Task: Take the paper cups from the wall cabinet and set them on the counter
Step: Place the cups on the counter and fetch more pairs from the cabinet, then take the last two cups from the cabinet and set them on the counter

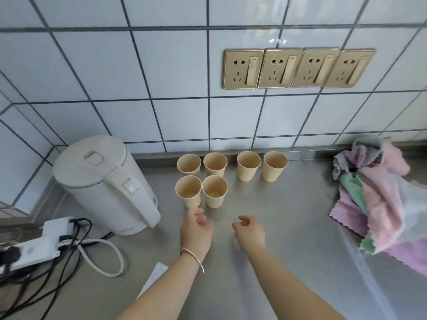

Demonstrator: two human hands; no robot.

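Several tan paper cups stand upright on the steel counter (288, 222) near the tiled wall. Most stand in a back row, among them one at the left end (189, 166) and one at the right end (275, 166). Two stand in front, a left one (189, 191) and a right one (215, 191). My left hand (196, 232), with a bangle on the wrist, hovers just below the front left cup, fingers apart and holding nothing. My right hand (249, 232) is beside it, fingers loosely curled and holding nothing. The wall cabinet is out of view.
A white electric kettle (108, 183) stands left of the cups. A power strip (30, 252) with tangled cables lies at the far left. A heap of pink, purple and green cloths (379, 199) sits at the right. A row of gold wall sockets (298, 68) is above.
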